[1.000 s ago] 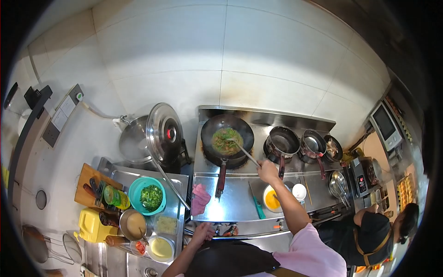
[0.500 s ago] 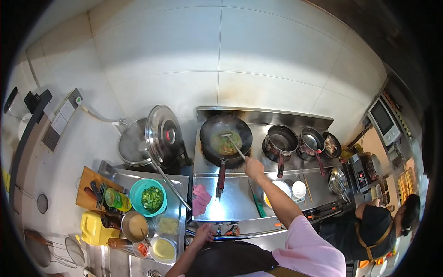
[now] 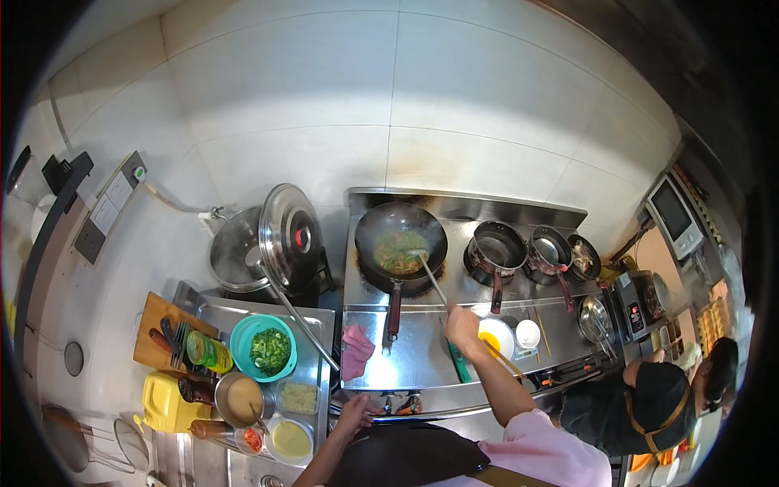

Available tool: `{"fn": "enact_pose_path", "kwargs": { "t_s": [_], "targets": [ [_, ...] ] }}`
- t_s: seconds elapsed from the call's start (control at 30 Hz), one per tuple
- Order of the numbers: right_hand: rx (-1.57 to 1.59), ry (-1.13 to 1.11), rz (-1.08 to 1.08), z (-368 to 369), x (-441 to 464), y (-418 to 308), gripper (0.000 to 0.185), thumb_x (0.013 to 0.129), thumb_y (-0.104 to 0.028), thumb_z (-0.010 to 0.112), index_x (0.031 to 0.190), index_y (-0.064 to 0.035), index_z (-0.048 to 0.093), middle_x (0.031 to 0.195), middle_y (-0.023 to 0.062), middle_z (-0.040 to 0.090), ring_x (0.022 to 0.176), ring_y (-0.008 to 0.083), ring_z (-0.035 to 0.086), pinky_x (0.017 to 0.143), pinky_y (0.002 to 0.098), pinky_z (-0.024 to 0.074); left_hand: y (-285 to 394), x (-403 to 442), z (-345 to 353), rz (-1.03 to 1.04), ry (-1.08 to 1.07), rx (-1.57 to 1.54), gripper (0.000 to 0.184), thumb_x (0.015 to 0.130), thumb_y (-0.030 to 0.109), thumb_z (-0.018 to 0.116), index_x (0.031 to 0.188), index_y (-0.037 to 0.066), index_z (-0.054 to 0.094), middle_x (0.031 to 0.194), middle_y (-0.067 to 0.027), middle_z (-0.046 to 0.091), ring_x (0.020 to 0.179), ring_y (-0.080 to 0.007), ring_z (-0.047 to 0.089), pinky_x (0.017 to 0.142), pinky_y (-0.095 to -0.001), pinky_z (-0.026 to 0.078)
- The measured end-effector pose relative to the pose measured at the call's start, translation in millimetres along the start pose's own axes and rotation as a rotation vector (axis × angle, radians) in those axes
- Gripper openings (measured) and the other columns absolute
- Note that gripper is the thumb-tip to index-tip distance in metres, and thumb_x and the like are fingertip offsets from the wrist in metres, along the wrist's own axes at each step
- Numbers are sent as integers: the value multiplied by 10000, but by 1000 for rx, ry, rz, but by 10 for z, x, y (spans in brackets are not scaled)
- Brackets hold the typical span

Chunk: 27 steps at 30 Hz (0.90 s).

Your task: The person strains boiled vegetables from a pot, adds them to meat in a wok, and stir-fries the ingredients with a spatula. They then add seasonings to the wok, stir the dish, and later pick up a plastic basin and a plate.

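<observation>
My right hand [image 3: 462,325] is closed round the handle of a long metal spatula [image 3: 434,282], whose head rests at the right side of the food in the black wok [image 3: 375,273]. Chopped green food [image 3: 400,252] with some reddish bits lies in the steaming wok. Low at the stove's front edge, by the knobs, is my left hand [image 3: 355,412]; its fingers look curled, and what they may touch is too small to make out. A pink cloth [image 3: 356,352] lies just above that hand. Beside my right forearm stands a white bowl [image 3: 496,338] of yellow liquid.
Three smaller pans, one a black pot [image 3: 497,247], stand right of the wok. On the left are a large steaming pot with a tilted lid [image 3: 290,235], a teal bowl of greens [image 3: 263,347] and a yellow jug [image 3: 170,401]. Another person [image 3: 641,406] is at the right.
My right hand has moved down and slightly right, drawing the spatula head from the wok's middle to its right side. The food has been shifted. My left hand has barely moved.
</observation>
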State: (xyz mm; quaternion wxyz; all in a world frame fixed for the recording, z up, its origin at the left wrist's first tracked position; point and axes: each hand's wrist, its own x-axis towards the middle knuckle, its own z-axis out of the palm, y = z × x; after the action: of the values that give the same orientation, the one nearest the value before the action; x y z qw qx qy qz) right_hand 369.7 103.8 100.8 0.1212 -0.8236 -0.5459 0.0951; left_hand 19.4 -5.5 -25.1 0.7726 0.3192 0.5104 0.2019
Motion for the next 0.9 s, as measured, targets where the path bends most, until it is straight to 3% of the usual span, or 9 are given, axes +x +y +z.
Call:
{"fn": "enact_pose_path", "kwargs": {
  "t_s": [0.17, 0.37, 0.47, 0.57, 0.67, 0.77, 0.8, 0.83, 0.9],
  "targets": [
    [82, 33, 31, 211, -53, 95, 309, 852, -168, 589, 1137, -66, 648, 850, 279, 671, 828, 458, 659, 770, 532, 525, 35, 74, 32, -15, -54, 20, 417, 999, 378, 535, 1255, 49, 522, 881, -102, 674, 587, -107, 607, 482, -239, 510],
    [89, 49, 13, 372, 232, -87, 377, 899, -216, 561, 1264, -125, 595, 897, 259, 681, 868, 448, 659, 796, 528, 525, 75, 75, 65, -36, -107, 31, 434, 987, 398, 557, 1257, 62, 510, 866, -87, 658, 566, -109, 571, 485, -235, 488],
    [26, -44, 16, 656, 281, -12, 319, 933, -262, 491, 1205, -120, 579, 940, 262, 682, 898, 446, 663, 793, 539, 527, 94, 81, 88, -41, -110, 64, 434, 981, 402, 568, 1249, 63, 522, 863, -84, 656, 573, -108, 575, 488, -229, 487],
    [32, -44, 24, 759, 110, 36, 467, 957, -347, 495, 1381, -150, 511, 904, 214, 703, 836, 402, 686, 789, 507, 539, 25, 81, 81, -16, -113, 42, 420, 977, 414, 570, 1218, 70, 543, 846, -73, 650, 584, -107, 584, 493, -228, 490],
    [278, -98, 70, 787, -93, 173, 530, 994, -461, 414, 1390, -119, 497, 859, 186, 713, 758, 349, 709, 777, 476, 553, -68, 103, 82, -58, -141, 29, 390, 979, 409, 567, 1174, 72, 556, 828, -58, 644, 589, -108, 590, 495, -228, 493],
    [538, -154, 197, 770, -503, 334, 646, 989, -612, 321, 1123, -74, 652, 744, 144, 706, 631, 263, 695, 691, 402, 562, -247, 158, 62, -46, -205, 71, 343, 984, 389, 565, 1092, 64, 585, 814, -41, 636, 576, -117, 584, 482, -249, 491],
    [444, -106, 259, 923, -670, 449, 659, 988, -624, 301, 937, -73, 658, 672, 116, 683, 596, 239, 679, 649, 393, 555, -357, 222, 73, -18, -236, 71, 292, 991, 361, 562, 998, 72, 599, 788, -22, 613, 609, -112, 589, 505, -250, 493],
    [506, -99, 208, 862, -942, 527, 559, 995, -564, 355, 932, -86, 637, 627, 97, 662, 595, 228, 678, 598, 407, 547, -440, 294, -23, -115, -311, 121, 325, 995, 361, 560, 1039, 49, 640, 870, -49, 648, 803, -148, 650, 690, -292, 542],
    [505, -298, 211, 1091, -1358, 818, 370, 938, -367, 449, 1000, -45, 621, 699, 141, 676, 551, 236, 675, 516, 375, 558, -502, 400, -46, -174, -350, 269, 384, 988, 382, 554, 1182, 57, 613, 1039, -71, 673, 899, -178, 651, 716, -306, 562]
  ]
}}
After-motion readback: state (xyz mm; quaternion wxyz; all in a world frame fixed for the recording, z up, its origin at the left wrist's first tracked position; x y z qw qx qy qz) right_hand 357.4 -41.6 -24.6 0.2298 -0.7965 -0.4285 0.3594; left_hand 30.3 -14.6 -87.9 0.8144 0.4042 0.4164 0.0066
